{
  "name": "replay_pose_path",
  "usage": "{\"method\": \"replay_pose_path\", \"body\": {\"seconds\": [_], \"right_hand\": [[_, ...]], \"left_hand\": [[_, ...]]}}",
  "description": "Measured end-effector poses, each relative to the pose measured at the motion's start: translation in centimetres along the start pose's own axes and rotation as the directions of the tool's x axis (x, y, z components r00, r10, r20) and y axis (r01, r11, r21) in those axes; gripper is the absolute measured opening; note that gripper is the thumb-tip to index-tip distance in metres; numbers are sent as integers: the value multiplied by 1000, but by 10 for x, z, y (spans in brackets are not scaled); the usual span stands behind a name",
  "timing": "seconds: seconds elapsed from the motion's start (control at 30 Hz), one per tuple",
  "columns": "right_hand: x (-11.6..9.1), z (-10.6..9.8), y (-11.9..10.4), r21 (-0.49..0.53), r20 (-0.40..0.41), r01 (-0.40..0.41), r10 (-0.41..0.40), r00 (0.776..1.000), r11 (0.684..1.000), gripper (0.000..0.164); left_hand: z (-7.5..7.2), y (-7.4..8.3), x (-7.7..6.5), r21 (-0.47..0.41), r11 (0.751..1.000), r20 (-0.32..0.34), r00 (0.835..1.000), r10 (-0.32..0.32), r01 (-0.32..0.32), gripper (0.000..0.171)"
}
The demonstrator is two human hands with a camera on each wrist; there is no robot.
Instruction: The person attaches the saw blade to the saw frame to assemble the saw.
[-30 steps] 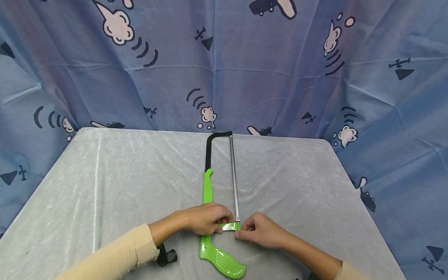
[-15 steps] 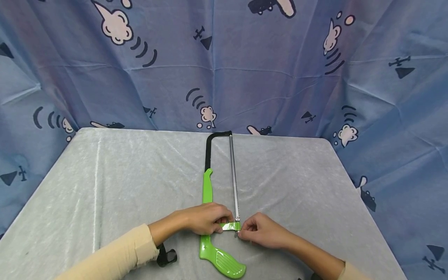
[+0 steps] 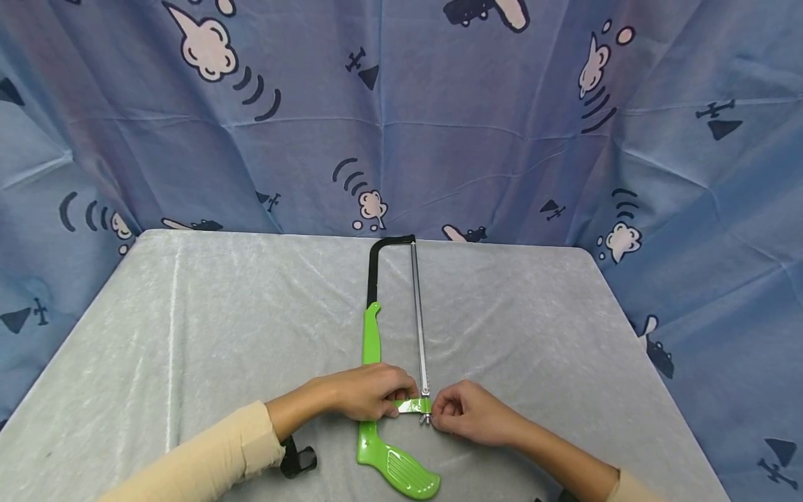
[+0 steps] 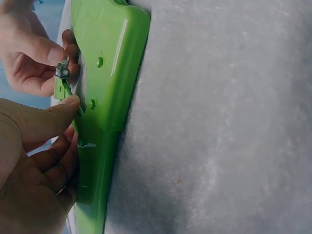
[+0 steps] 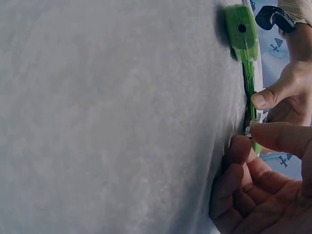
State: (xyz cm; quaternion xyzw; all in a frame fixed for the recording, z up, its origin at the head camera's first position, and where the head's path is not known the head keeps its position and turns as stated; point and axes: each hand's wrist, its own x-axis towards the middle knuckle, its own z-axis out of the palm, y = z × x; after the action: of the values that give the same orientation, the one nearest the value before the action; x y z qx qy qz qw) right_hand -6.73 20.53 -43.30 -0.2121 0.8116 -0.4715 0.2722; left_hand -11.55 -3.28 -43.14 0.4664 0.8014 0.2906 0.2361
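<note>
A hacksaw [image 3: 371,335] with a green handle and frame, a black front bow and a thin silver blade [image 3: 419,321] lies flat on the table. My left hand [image 3: 376,390] lies across its frame, thumb and fingers pinching the green crosspiece near the blade's lower end. A small metal wing nut [image 4: 62,69] sits at the end of that crosspiece. From the right, my right hand [image 3: 470,413] has its thumb and curled fingers at the wing nut; in the right wrist view the thumb tip partly covers the nut [image 5: 248,130].
Grey plush cloth covers the table [image 3: 251,300]. A blue patterned curtain [image 3: 314,139] hangs behind and at both sides. A black strap mount [image 3: 298,460] is at my left wrist, beside the saw handle.
My right fingertips have shifted slightly right, and the wing nut, hidden a second ago, now shows below the crosspiece. My left hand and the hacksaw stay in place.
</note>
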Motion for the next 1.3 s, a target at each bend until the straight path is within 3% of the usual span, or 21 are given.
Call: {"method": "replay_pose_path", "body": {"seconds": [0.2,0.5,0.8,1.3], "right_hand": [[0,2,-2,-39,-24,25,-26,999,999,8],[1,4,-5,-59,-20,-1,0,1000,998,10],[2,7,-9,-71,-43,-59,56,998,996,31],[4,6,-7,-88,-50,-67,63,997,994,31]], "left_hand": [[1,-1,0,4,1000,-4,1000,3,-3,19],[0,1,-1,-10,1000,1,1000,2,-2,20],[1,-1,0,-9,1000,4,1000,-1,1,20],[-1,1,0,-12,1000,6,1000,-3,3,20]]}}
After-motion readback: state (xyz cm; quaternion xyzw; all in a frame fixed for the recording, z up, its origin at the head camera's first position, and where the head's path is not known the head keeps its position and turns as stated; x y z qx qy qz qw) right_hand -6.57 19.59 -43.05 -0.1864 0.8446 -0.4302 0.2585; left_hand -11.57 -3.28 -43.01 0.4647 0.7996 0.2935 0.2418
